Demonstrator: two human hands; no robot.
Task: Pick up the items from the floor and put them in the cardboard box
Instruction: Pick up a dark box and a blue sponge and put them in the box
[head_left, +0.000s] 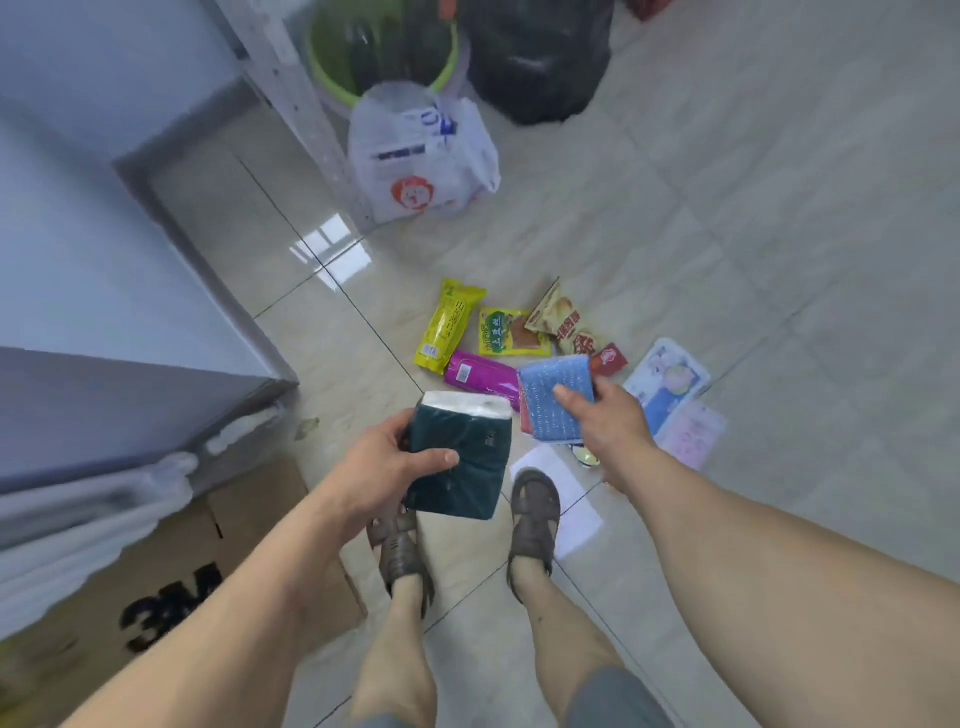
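Note:
My left hand (387, 457) grips a dark green tissue pack (465, 467) above my feet. A blue scrubbing cloth (553, 402) is held in my right hand (608, 421), lifted over the pile. On the floor lie a yellow packet (447, 326), a yellow-green snack packet (511, 332), a magenta packet (480, 376), a brown snack bag (563, 325), a small red packet (609, 359), a pale blue pack (667, 382) and a pink pack (693, 431). The cardboard box (171, 577), marked 3M, stands at the lower left.
A grey-white cabinet (104, 291) fills the left side, above the box. At the back stand a white plastic bag (415, 166), a green bucket (384, 52) and a black rubbish bag (535, 57). A white sheet of paper (576, 514) lies by my right foot.

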